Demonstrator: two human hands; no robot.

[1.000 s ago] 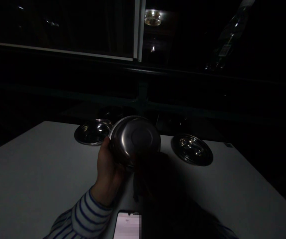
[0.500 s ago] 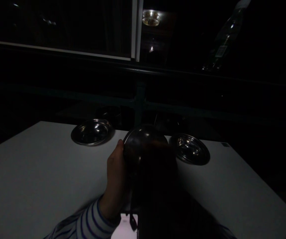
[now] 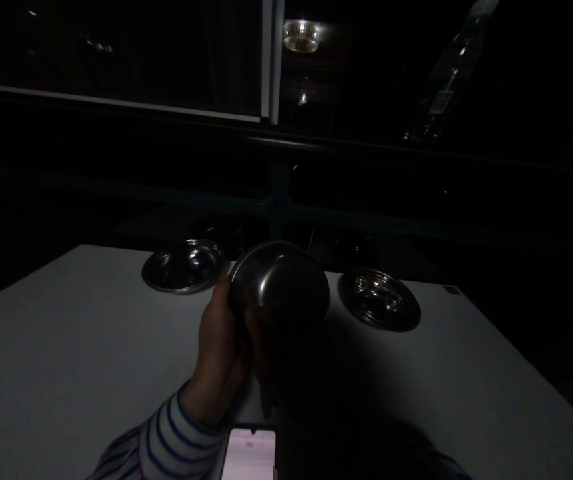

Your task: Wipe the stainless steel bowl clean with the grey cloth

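Observation:
My left hand (image 3: 217, 343) is closed around the left side of a shiny metal bowl (image 3: 286, 277), its thumb near the rim. The bowl is tilted, its rounded outside towards me, above the far part of the white table (image 3: 106, 340). My right hand (image 3: 311, 373) is a very dark shape low against the bowl; its fingers cannot be made out, nor whether it holds anything. Just below my hands lies a phone (image 3: 250, 453) with a lit screen, beside my striped left sleeve.
A shallow metal dish (image 3: 184, 267) rests at the table's far left edge, and a second metal dish (image 3: 380, 300) at the far right. Beyond stands a dark rail under a window frame (image 3: 270, 67). A clear bottle (image 3: 451, 73) stands tilted in view at upper right.
The bowl and my left hand have moved a little to the left. My right hand has shifted down from the bowl's face, showing more of the bowl and the phone.

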